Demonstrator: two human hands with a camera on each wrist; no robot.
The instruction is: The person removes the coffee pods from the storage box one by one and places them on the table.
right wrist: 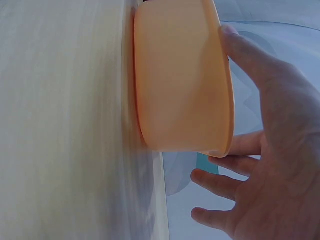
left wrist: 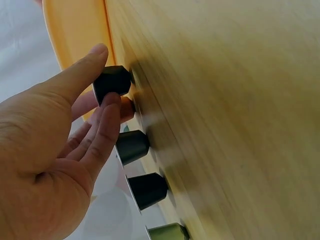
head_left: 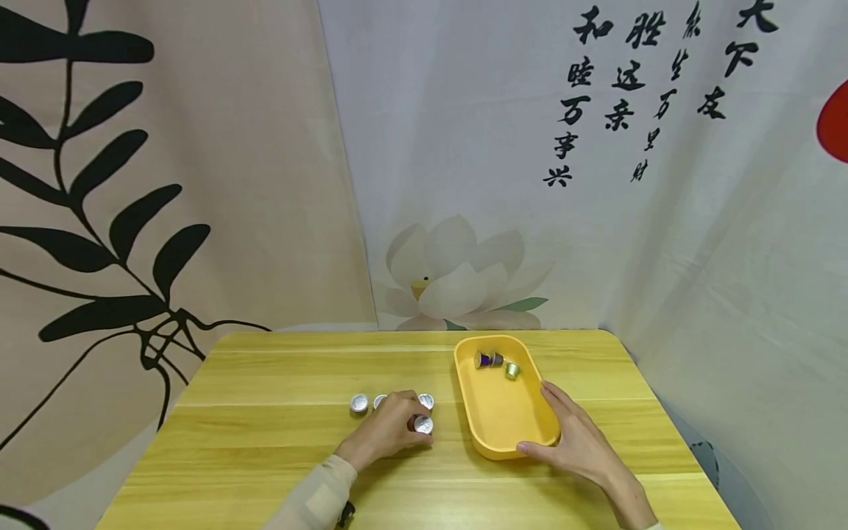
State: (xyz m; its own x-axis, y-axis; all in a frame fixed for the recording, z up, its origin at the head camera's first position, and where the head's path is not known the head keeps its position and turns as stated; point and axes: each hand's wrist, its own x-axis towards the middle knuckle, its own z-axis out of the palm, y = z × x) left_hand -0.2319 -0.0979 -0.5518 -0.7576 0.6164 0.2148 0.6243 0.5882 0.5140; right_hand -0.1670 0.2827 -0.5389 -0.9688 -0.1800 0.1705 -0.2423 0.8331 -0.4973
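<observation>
Thumb and fingers of my left hand [head_left: 391, 429] pinch a dark coffee capsule [left wrist: 112, 84], its silver lid facing me in the head view. In the left wrist view it appears just off the tabletop or touching it; I cannot tell which. Beside it stand an orange capsule [left wrist: 128, 110], a dark grey-green capsule [left wrist: 133, 147], a black capsule [left wrist: 147, 191] and a green capsule [left wrist: 169, 232]. My right hand [head_left: 583, 442] touches the near right corner of a yellow tray [head_left: 506, 419], fingers fairly straight. Inside its far end lie a purple capsule [head_left: 484, 360], a dark capsule [head_left: 497, 359] and a light green capsule [head_left: 512, 370].
The wooden table [head_left: 265, 442] carries the tray to the right of the capsule row. Behind it hangs a white cloth [head_left: 464, 147] with writing and a lotus print. A beige cloth [head_left: 265, 184] with dark printed leaves hangs at the left.
</observation>
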